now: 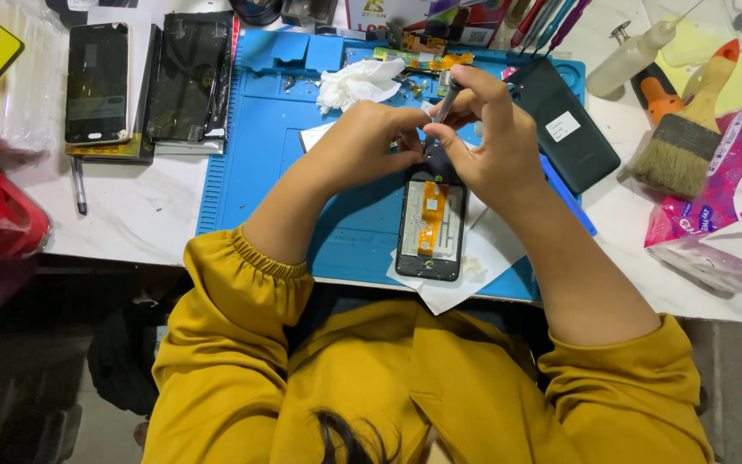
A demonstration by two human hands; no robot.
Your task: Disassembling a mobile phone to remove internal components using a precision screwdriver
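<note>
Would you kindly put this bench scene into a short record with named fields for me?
Setting: blue work mat on a white table
Left hand: steadies the top of the opened phone
Right hand: holds a screwdriver upright over the phone's top end
Phone: lies open on white paper, orange flex strip showing
Left of mat: two dark phones
Right of mat: brush, squeeze bottle, pink packet
On mat: crumpled tissue, black back cover
</note>
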